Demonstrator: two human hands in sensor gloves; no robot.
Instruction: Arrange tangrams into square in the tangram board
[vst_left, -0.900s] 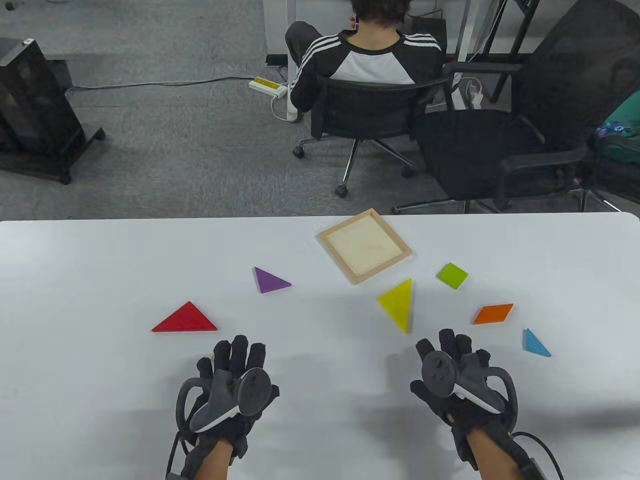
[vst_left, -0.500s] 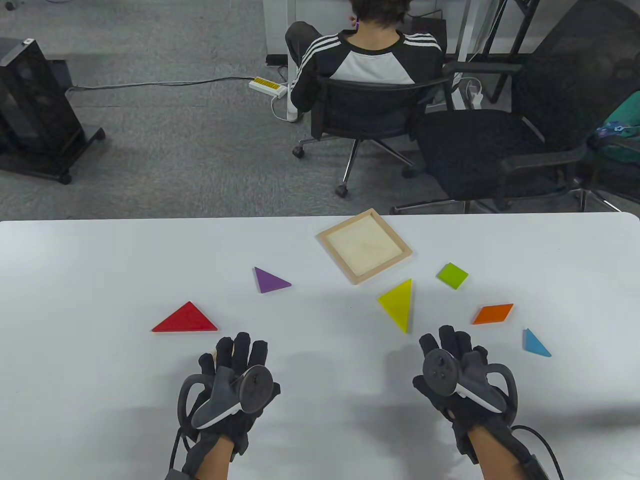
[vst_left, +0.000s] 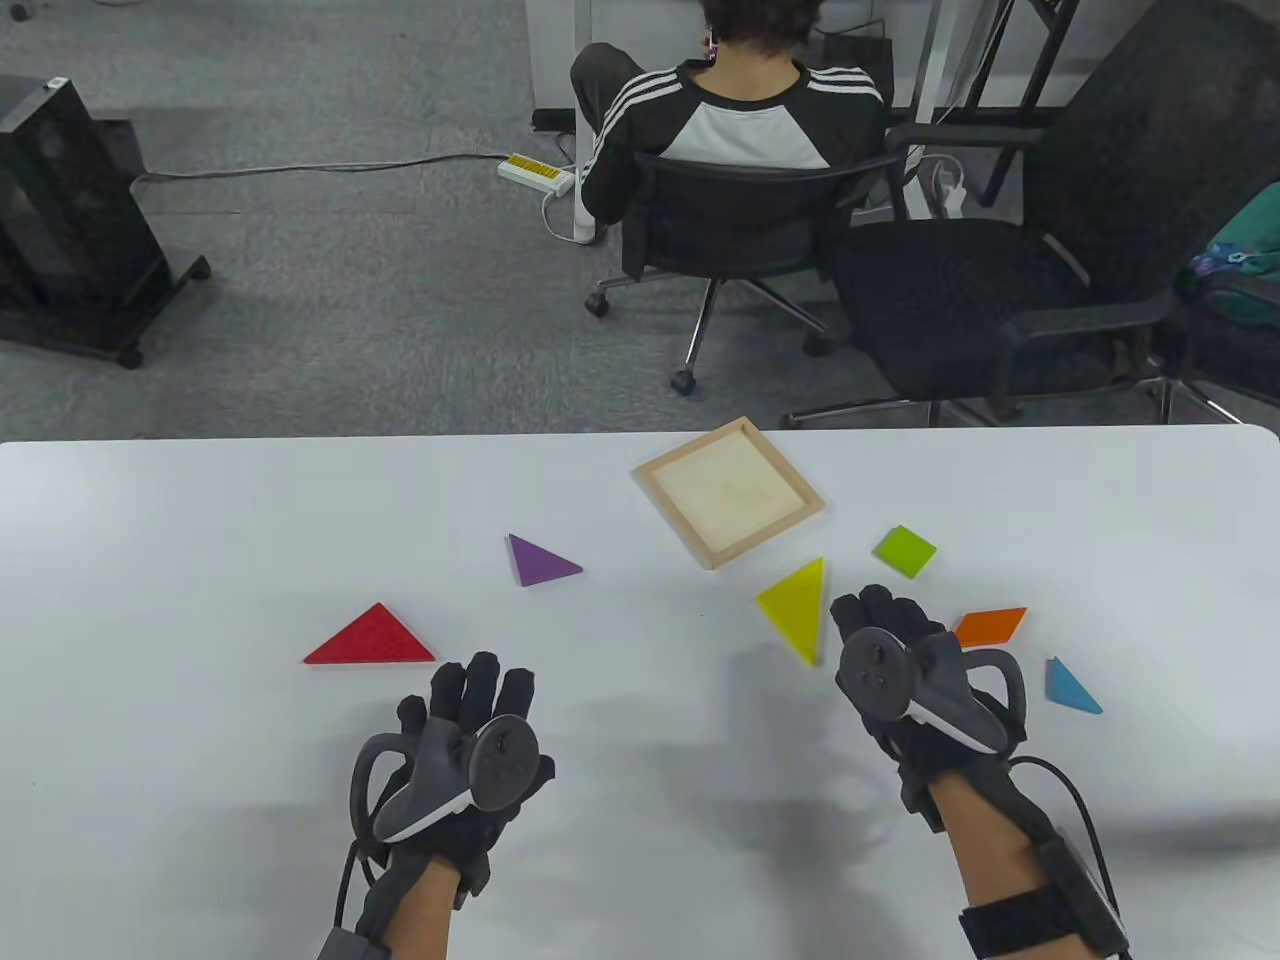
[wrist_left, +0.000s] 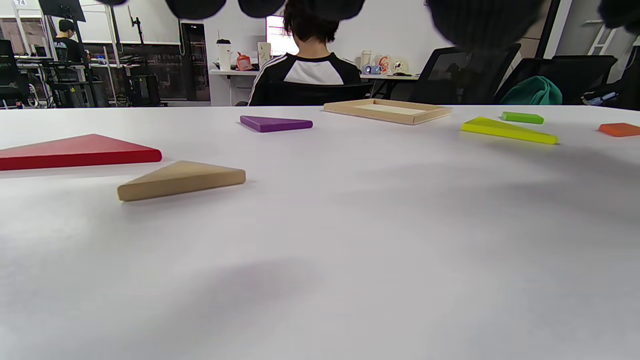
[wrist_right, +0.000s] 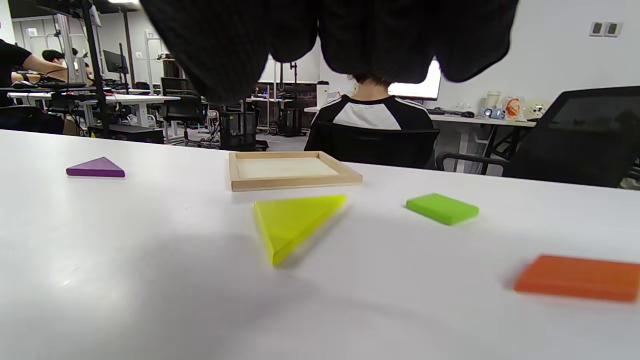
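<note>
The empty wooden tangram board (vst_left: 798, 515) lies tilted at the table's far middle. The loose pieces lie flat: purple triangle (vst_left: 540, 562), red triangle (vst_left: 372, 638), yellow triangle (vst_left: 797, 605), green square (vst_left: 905, 551), orange parallelogram (vst_left: 992, 626), blue triangle (vst_left: 1070, 687). A plain wooden triangle (wrist_left: 180, 179) shows in the left wrist view, just ahead of my left hand. My left hand (vst_left: 470, 695) rests near the red triangle with straight fingers and holds nothing. My right hand (vst_left: 885, 612) hovers between the yellow triangle and the orange piece, empty, fingers relaxed.
A person sits in an office chair (vst_left: 740, 220) beyond the table's far edge, back turned. A second, vacant black chair (vst_left: 1000, 290) stands to the right. The table's far edge (vst_left: 400, 440) runs across the view.
My right hand has moved forward, from the near table up beside the yellow triangle and the orange parallelogram. The left hand has crept slightly forward. No piece has moved.
</note>
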